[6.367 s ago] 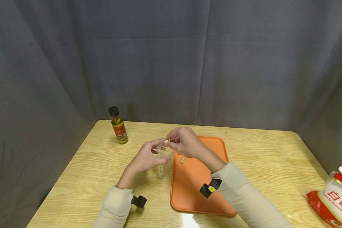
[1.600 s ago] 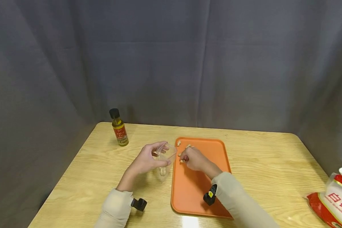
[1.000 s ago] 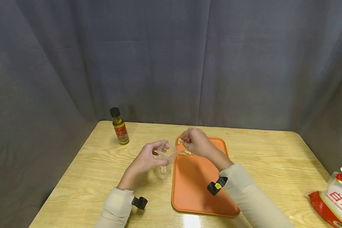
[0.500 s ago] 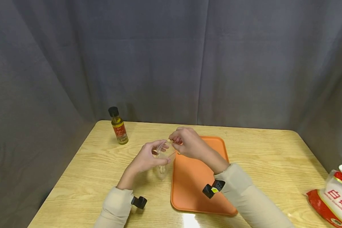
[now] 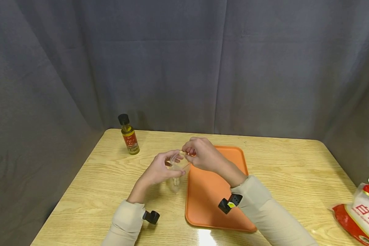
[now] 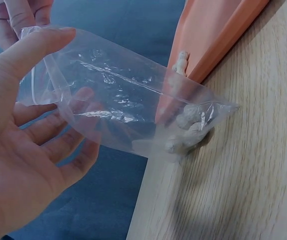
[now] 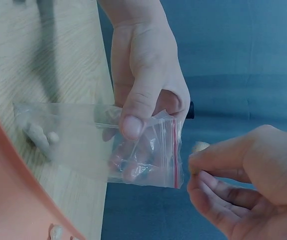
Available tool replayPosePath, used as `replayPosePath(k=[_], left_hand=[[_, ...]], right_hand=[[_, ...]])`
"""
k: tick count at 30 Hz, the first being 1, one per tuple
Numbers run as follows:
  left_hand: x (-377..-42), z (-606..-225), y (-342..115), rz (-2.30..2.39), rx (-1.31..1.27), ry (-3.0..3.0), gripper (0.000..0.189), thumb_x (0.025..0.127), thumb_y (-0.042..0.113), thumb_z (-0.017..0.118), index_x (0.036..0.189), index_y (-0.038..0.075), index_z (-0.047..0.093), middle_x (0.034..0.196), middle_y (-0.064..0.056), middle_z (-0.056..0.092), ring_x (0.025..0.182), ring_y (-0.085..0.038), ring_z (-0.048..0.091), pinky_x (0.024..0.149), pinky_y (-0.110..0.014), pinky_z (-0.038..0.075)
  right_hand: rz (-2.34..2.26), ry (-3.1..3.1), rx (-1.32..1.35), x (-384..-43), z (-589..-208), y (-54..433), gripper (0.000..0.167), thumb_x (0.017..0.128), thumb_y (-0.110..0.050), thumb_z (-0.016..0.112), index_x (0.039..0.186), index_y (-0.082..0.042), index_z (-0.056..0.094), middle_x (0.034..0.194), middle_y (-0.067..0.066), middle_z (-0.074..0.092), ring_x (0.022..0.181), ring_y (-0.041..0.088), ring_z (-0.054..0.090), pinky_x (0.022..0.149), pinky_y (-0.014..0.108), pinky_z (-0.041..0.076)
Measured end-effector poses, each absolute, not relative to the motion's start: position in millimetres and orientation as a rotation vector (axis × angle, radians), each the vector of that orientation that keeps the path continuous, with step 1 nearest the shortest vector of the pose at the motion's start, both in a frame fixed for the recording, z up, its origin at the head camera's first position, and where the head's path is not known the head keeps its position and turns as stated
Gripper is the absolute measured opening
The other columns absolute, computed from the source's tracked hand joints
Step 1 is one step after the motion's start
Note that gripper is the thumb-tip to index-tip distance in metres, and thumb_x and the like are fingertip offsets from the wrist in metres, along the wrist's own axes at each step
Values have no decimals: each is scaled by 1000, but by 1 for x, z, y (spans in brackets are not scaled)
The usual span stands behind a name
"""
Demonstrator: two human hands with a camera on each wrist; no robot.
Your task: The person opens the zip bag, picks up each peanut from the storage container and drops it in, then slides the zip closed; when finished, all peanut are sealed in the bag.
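Observation:
My left hand point(image 5: 158, 169) holds a clear zip bag point(image 6: 113, 85) near its mouth, thumb on one side and fingers on the other. Several unshelled peanuts point(image 7: 39, 139) lie at the bag's bottom, just over the table. At the open mouth, my right hand point(image 5: 204, 155) pinches one peanut point(image 7: 200, 146) between thumb and forefinger. In the right wrist view that peanut is just outside the red zip line, mostly covered by the fingers. Another peanut point(image 6: 181, 63) lies on the orange tray point(image 5: 216, 205); my right hand hides part of the tray in the head view.
An olive oil bottle point(image 5: 130, 140) stands at the table's back left. At the right edge is a red and white sugar bag point(image 5: 364, 213) with a white cap. Grey curtains point(image 5: 160, 68) surround the wooden table point(image 5: 283, 164) at the back and sides.
My right hand has picked a peanut from the tray and moved left to the bag's mouth. The left hand has kept the bag nearly in place.

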State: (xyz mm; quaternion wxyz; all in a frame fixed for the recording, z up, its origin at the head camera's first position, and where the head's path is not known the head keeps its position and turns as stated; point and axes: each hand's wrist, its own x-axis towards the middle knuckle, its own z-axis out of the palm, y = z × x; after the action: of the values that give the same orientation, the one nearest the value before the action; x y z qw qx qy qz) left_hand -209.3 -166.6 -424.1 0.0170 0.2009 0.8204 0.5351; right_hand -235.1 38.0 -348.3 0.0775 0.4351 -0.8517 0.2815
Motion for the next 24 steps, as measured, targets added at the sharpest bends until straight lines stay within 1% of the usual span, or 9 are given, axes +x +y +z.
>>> replayPosePath(k=[5, 11, 16, 19, 24], left_hand=[[-209, -423, -166, 1648, 620, 2558, 68, 80, 18, 84, 139, 3, 55, 120, -8, 67, 112, -26, 59, 92, -49, 46], [-208, -422, -166, 1629, 633, 2585, 68, 79, 17, 83, 140, 4, 55, 118, -5, 68, 111, -24, 59, 90, -45, 47], [-208, -423, -165, 1622, 646, 2590, 68, 78, 15, 82, 139, 1, 54, 119, -8, 67, 113, -26, 60, 90, -44, 48], [-209, -423, -165, 1628, 657, 2585, 68, 78, 13, 82, 138, 0, 55, 119, -13, 67, 114, -29, 60, 91, -44, 48], [-209, -422, -165, 1625, 634, 2587, 68, 78, 13, 83, 139, 1, 55, 120, -14, 67, 114, -27, 59, 92, -43, 47]], right_hand=[[849, -2572, 1289, -235, -349, 38, 17, 82, 5, 72, 98, 2, 76, 83, 5, 67, 76, 20, 64, 69, 27, 52], [876, -2551, 1299, -236, -350, 39, 15, 82, 5, 72, 96, 1, 76, 83, 6, 67, 75, 18, 64, 69, 28, 53], [936, -2608, 1215, -242, -350, 46, 11, 84, 2, 73, 95, 0, 75, 83, 5, 67, 74, 18, 63, 70, 30, 54], [978, -2656, 1149, -251, -356, 52, 10, 87, 0, 72, 96, 0, 75, 85, 5, 68, 75, 18, 63, 70, 32, 54], [1017, -2731, 1015, -269, -377, 62, 11, 89, -3, 68, 96, 2, 75, 84, 6, 70, 71, 17, 62, 69, 35, 53]])
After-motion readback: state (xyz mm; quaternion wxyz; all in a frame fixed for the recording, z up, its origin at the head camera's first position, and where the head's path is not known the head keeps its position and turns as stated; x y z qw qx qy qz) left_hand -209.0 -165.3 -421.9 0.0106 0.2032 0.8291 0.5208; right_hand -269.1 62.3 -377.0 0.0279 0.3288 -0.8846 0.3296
